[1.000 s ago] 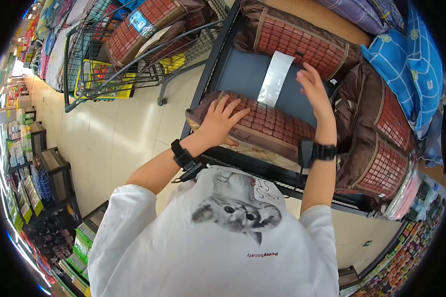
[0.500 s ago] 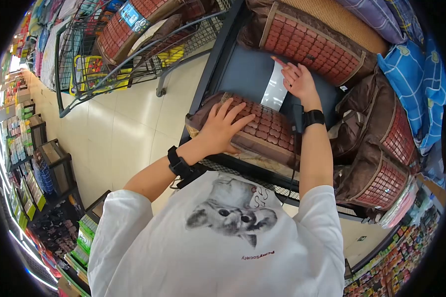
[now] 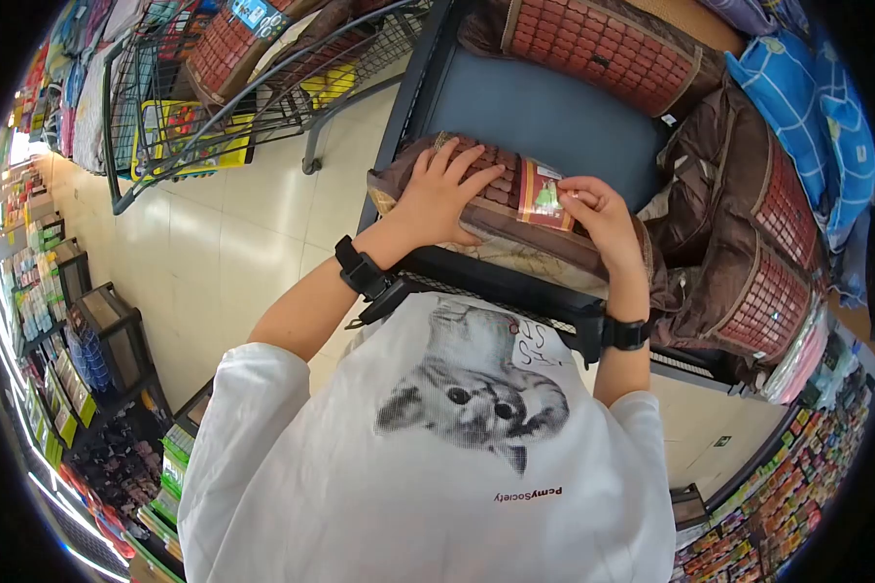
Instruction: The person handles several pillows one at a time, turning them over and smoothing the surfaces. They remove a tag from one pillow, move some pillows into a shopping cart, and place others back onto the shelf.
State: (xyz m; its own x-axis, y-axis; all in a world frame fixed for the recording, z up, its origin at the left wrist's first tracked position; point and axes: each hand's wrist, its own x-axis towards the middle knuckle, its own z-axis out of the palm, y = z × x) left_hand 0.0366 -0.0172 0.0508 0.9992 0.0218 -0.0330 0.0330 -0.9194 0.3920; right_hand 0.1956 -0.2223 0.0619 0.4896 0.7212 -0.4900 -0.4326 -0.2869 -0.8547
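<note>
My left hand (image 3: 437, 194) lies spread on a brown pillow (image 3: 501, 180) faced with small reddish-brown tiles, at the near edge of a dark display shelf. A red paper label (image 3: 542, 194) with a green and white picture lies across the pillow's front. My right hand (image 3: 603, 219) has thumb and forefinger pinched together at the label's right edge. Another tile-faced pillow (image 3: 603, 58) rests at the back of the shelf. More brown pillows (image 3: 739, 214) are piled to the right of my right hand.
A wire shopping cart (image 3: 262, 107) holding a tile-faced pillow and yellow packages stands at upper left. Blue checked bedding (image 3: 797, 117) is stacked at far right. The dark shelf's surface (image 3: 554, 107) shows between the pillows. Stocked store shelves (image 3: 78, 330) line the left.
My right hand has come down toward me from above the shelf to the pillow's front. The strip that stretched away over the shelf now lies on the pillow, its printed side showing.
</note>
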